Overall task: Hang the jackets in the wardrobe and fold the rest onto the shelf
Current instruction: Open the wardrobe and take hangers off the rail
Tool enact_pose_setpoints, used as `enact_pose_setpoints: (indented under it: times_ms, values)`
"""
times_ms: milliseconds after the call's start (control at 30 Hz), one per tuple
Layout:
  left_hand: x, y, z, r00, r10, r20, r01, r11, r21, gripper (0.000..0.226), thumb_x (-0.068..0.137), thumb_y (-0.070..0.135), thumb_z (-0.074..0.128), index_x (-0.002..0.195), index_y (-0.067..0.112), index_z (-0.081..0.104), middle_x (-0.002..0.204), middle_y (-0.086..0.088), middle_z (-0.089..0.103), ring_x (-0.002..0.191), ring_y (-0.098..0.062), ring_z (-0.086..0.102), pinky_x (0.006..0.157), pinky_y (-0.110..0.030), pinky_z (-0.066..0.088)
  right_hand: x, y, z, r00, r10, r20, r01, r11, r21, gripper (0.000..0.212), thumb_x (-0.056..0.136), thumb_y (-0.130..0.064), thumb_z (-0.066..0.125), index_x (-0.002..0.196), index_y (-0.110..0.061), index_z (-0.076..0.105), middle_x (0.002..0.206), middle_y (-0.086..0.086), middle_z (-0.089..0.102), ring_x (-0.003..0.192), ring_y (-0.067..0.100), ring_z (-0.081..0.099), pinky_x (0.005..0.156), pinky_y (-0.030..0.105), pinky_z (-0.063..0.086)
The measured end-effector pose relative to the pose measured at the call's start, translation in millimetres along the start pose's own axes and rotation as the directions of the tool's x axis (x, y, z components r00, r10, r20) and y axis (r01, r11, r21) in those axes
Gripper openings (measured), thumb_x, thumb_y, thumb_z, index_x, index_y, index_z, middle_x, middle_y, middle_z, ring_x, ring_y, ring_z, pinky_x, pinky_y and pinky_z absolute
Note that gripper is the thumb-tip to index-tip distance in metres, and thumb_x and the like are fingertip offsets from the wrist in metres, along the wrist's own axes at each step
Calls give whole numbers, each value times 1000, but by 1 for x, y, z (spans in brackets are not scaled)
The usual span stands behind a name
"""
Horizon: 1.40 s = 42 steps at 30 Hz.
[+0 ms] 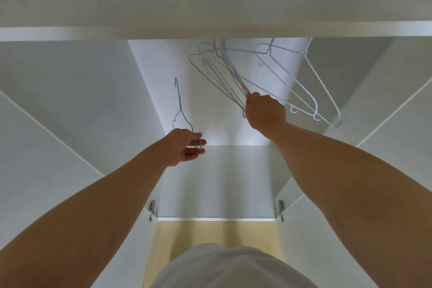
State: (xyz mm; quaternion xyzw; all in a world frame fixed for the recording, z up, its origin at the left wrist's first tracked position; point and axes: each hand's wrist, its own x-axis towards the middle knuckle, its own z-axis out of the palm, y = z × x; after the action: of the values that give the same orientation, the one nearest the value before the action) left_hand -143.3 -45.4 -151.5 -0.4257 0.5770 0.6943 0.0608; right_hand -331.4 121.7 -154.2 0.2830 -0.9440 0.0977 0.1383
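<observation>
a: where is the single wire hanger (179, 103) found?
b: inside the wardrobe (217, 182), hook upward, its lower bar pinched by the left hand (187, 147); it is kept apart from the left wall.
a: and the right hand (266, 111)?
b: clamped round the low corner of a tilted bunch of hangers (219, 72) hung below the shelf edge (210, 31). two white hangers (311, 98) hang just beside it. open room is left between the hands.

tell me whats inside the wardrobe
A grey hanger held by the left hand, a hanger bunch gripped by the right hand, two white hangers beside. The shelf edge hides their rail.
</observation>
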Motion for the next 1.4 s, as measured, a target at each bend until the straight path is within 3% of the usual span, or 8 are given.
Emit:
enact_pose_setpoints:
  times_ms: [433,700,833,1033,1100,1167,1300,1400]
  values:
    - [6,25,62,994,57,94,-64,995,77,6,97,12,64,103,8,64,75,-4,76,80,-31,71,69,-34,53,-11,76,-17,980,193,38,-193,981,-12,51,108,-40,20,109,-10,61,99,16,68,94,40,67,69,39,38]
    - [11,31,90,989,52,137,-69,990,119,8,97,13,64,104,8,64,75,-4,76,77,-30,73,67,-33,54,-21,110,-27,939,331,95,-331,944,-17,51,108,-36,21,110,-8,64,102,16,69,95,39,67,71,39,47]
    - [15,32,103,987,56,154,-78,987,142,7,97,13,65,102,8,64,76,-4,76,77,-30,73,67,-33,54,-22,125,-27,903,413,120,-412,911,-30,39,105,-31,32,113,-10,64,108,14,68,103,37,66,73,38,43]
    - [20,33,118,984,46,174,-76,983,170,8,97,14,65,103,8,65,76,-4,77,72,-27,73,66,-32,54,-23,141,-30,922,368,120,-346,923,-169,32,102,-24,35,107,-14,65,97,10,67,91,35,67,66,36,42]
    - [22,35,121,983,49,176,-79,982,169,9,97,14,66,104,8,65,76,-4,77,71,-27,74,64,-32,55,-21,140,-32,920,375,115,-347,915,-206,32,101,-30,39,106,-13,65,105,12,62,95,34,62,67,36,40]
    - [22,36,123,982,51,182,-82,983,167,10,97,14,66,104,7,65,77,-5,77,71,-27,74,62,-31,55,-20,140,-32,932,348,102,-309,910,-275,25,91,-32,55,108,-15,61,116,13,48,101,33,50,72,38,37]
    - [25,38,125,982,52,181,-83,983,166,12,96,13,66,106,7,65,77,-5,77,71,-27,74,61,-30,55,-13,140,-27,960,272,65,-245,930,-274,69,70,-27,71,130,-19,38,129,16,35,112,34,41,94,39,38]
    - [28,39,125,983,52,178,-81,984,162,11,96,13,66,105,7,65,77,-5,77,72,-27,74,60,-31,55,1,138,-25,923,350,161,-331,934,-133,94,77,-27,69,150,-22,10,150,22,21,127,39,39,104,42,37]
